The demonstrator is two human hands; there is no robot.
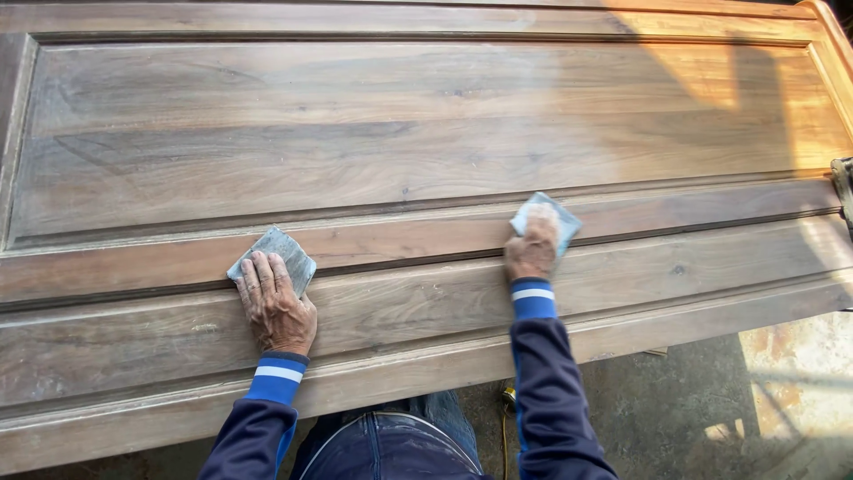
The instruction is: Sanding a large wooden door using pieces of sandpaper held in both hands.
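A large wooden door panel [355,142] with a recessed centre and moulded frame lies flat before me. My left hand [275,307] lies flat, fingers spread, pressing a grey square of sandpaper [283,251] onto the moulding groove. My right hand [531,251] presses a second, paler piece of sandpaper [558,215] onto the same moulding further right, fingers curled over it. Both arms wear dark blue sleeves with blue and white cuffs.
The panel's near edge [426,373] runs across in front of my body. Below it at right is a concrete floor [675,409] with a sunlit patch. A metal fitting [842,182] sticks out at the panel's right edge.
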